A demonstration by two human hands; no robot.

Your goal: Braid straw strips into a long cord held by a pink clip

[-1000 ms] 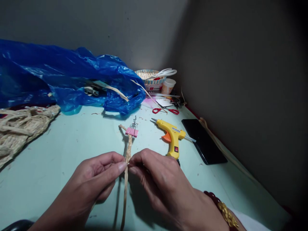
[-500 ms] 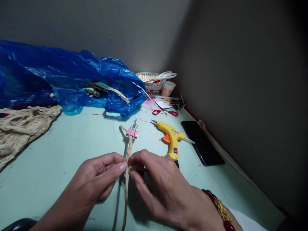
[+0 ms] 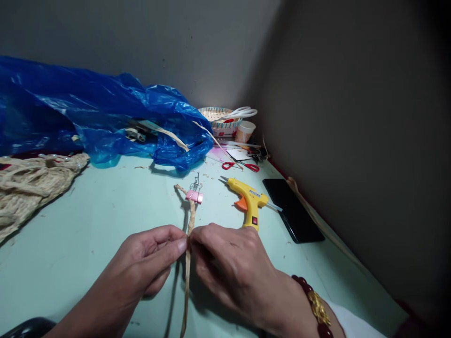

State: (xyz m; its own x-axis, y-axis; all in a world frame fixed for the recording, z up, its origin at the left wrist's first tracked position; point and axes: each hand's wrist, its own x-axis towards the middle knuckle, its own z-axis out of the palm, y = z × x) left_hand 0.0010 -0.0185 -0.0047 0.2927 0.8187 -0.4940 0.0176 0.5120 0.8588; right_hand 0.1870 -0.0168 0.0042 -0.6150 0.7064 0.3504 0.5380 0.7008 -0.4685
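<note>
A tan braided fiber strand (image 3: 191,218) runs toward me from a pink binder clip (image 3: 194,196), which grips its far end. My left hand (image 3: 151,258) pinches the strand between thumb and forefinger from the left. From the right, my right hand (image 3: 232,267) has its fingertips closed on the strand at the same spot; the fingertips are partly hidden behind the knuckles. Below the hands a flat loose strip (image 3: 187,277) hangs down to the bottom edge of the view.
A yellow glue gun (image 3: 251,199) lies right of the clip, beside a black phone (image 3: 293,210). Red-handled scissors (image 3: 251,167), a paper cup (image 3: 244,132) and a small basket (image 3: 214,112) stand farther back. A blue plastic bag (image 3: 116,112) and woven straw piece (image 3: 38,188) occupy the left.
My right hand's fingers have drawn closer together against the strand and the wrist has turned slightly. My left hand keeps its pinch in nearly the same place.
</note>
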